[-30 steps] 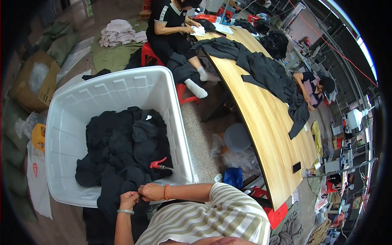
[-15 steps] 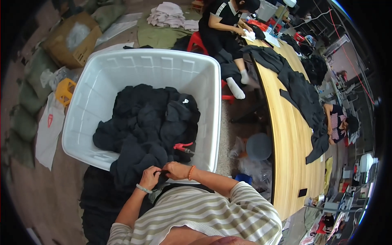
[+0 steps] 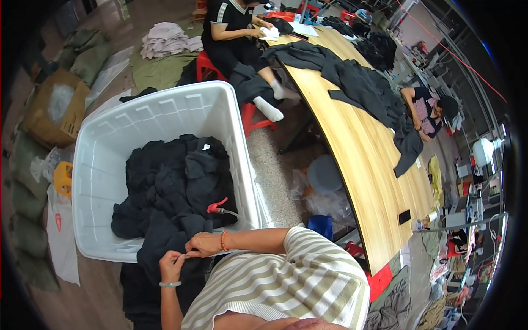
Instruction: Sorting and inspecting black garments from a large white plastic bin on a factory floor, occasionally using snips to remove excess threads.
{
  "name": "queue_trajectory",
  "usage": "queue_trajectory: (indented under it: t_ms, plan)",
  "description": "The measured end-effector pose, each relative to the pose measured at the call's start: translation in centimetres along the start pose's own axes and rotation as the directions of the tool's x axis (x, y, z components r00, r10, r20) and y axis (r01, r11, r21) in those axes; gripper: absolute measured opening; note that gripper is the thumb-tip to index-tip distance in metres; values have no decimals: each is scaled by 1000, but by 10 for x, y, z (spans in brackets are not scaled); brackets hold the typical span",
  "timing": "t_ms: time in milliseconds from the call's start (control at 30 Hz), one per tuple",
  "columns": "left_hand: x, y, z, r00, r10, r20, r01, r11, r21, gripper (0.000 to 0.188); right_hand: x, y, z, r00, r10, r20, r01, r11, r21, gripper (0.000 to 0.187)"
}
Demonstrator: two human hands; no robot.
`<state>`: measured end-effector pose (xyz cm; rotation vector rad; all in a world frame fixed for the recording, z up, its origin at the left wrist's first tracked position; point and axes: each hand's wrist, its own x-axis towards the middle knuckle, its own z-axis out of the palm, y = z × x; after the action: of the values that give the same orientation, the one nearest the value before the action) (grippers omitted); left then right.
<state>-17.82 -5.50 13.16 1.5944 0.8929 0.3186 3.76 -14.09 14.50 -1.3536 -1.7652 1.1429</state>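
1. White tub (image 3: 159,113): the landmark, with a heap of black clothes (image 3: 165,176) inside it.
2. Black garment (image 3: 159,250): draped across the tub's near rim, on the wearer's side.
3. Left hand (image 3: 171,266): just outside the tub's near rim, fingers narrowed in a pinch on the black garment.
4. Right hand (image 3: 203,245): over the tub's near rim, touching the left, fingertips likewise pinching the black garment; the exact part gripped is too small to make out.
5. Red-handled nozzle (image 3: 216,207): on the clothes, near the tub's right wall.
6. Bench (image 3: 368,192): right of the tub, bearing dark cloth (image 3: 363,91).
7. Seated co-worker (image 3: 234,33): beyond the tub's far right corner.
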Motion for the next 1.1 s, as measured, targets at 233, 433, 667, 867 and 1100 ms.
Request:
queue_trajectory:
  t_ms: [233,433,667,867,1100]
  plan:
    - [-68,-21,-42,963,-18,-271,238,538,809,12,-13,37,49,991,-118,64,131,948,-289,21]
    - [2,48,51,893,435,-116,-243,682,690,11,-29,34,25,998,-51,-44,27,900,-434,14]
    - [50,-14,55,992,83,91,-119,448,886,17,-40,14,28,995,-88,-42,66,927,-368,9]
    - [64,-11,43,998,2,-65,62,280,958,29,-44,15,18,993,31,-117,-52,982,-183,15]
    - [73,-13,-6,991,-35,-130,103,814,572,24,-39,9,6,988,95,-121,-121,965,-232,16]
